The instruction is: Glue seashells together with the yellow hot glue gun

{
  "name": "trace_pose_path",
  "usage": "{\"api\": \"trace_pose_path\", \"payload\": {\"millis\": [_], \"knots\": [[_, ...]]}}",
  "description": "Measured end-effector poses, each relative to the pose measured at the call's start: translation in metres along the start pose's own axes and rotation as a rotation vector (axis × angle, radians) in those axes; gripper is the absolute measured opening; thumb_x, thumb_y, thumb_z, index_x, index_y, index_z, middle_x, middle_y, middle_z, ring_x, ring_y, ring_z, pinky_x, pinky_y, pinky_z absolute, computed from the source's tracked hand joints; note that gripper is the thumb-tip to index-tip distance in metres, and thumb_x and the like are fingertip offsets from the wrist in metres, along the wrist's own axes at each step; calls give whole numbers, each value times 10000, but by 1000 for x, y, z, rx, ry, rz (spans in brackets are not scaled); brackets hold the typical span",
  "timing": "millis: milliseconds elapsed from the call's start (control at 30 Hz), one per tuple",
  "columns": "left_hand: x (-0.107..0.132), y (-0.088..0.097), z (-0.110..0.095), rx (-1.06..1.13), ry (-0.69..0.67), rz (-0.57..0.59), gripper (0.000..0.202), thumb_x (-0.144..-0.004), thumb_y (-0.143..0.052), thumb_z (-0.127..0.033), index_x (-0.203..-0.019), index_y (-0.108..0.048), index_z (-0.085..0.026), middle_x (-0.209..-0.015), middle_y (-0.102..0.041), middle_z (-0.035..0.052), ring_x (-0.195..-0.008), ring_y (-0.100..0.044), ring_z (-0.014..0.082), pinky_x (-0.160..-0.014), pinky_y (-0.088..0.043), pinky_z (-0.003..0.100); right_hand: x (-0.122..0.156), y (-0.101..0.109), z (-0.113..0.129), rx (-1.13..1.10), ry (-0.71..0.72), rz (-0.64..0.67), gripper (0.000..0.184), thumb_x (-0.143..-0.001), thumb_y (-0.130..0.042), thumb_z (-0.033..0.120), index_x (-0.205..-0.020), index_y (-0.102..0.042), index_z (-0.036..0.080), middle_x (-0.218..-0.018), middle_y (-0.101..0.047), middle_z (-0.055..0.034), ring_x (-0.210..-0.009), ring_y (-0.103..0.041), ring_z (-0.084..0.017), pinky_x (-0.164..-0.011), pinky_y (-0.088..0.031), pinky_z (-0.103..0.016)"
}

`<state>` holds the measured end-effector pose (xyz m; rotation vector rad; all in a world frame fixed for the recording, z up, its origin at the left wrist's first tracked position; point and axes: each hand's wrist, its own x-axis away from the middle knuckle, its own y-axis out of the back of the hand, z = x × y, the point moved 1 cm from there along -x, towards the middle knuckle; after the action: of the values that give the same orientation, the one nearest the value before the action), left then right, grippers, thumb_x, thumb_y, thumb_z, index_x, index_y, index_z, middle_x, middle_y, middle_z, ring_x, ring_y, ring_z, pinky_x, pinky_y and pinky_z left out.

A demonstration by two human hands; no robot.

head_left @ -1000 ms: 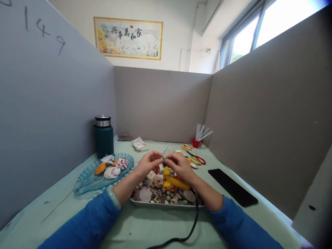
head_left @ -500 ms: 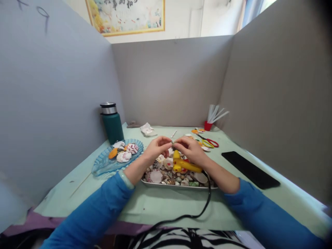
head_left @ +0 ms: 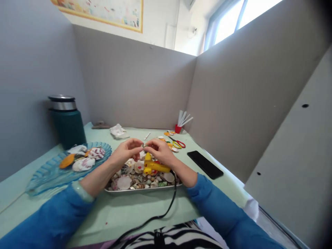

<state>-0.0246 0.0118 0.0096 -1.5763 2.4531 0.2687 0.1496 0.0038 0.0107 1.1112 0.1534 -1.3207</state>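
Observation:
My left hand (head_left: 129, 151) and my right hand (head_left: 161, 151) meet fingertip to fingertip over the far side of a shell tray. Pinched between their thumbs and fingers is a small greyish-green shell (head_left: 144, 145), mostly covered, so its shape is hard to read. Just below my right hand, a yellow hot glue gun (head_left: 157, 167) lies on the shells, its nozzle end toward the left. Its black cord (head_left: 173, 199) runs over the near rim toward my body. The white-rimmed tray (head_left: 145, 190) is full of mixed seashells (head_left: 124, 182).
On the left are a blue glass dish (head_left: 49, 180) with several larger shells and a green bottle (head_left: 67, 126). Beyond the hands lie crumpled paper (head_left: 118, 131), scissors (head_left: 178, 143) and a red cup (head_left: 177, 129) of glue sticks. A black phone (head_left: 204, 164) rests right; grey partitions (head_left: 137, 83) enclose the table.
My view has turned to the right, so everything appears shifted left in the picture. Both hands keep the same pinch on the small shell, and the glue gun stays on the tray.

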Motion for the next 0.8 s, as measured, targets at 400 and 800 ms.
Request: {"api": "trace_pose_path", "payload": {"millis": [400, 800], "knots": [[0, -2, -2, 53, 42, -10, 365, -652, -713, -311, -903, -505, -148, -592, -543, -52, -446, -515, 75, -430, -403, 199, 0, -1, -1, -10, 14, -17, 248, -801, -586, 424, -804, -627, 179, -693, -550, 3, -614, -477, -104, -575, -376, -228], [-3, 2, 7, 91, -5, -30, 391, -632, -725, -294, -926, -513, -149, -745, -559, -20, -458, -520, 63, -428, -419, 214, 0, 0, 5, 0, 31, 3, 185, -839, -548, 343, -867, -627, 178, -714, -548, -9, -629, -474, -117, -588, -378, -239]]}}
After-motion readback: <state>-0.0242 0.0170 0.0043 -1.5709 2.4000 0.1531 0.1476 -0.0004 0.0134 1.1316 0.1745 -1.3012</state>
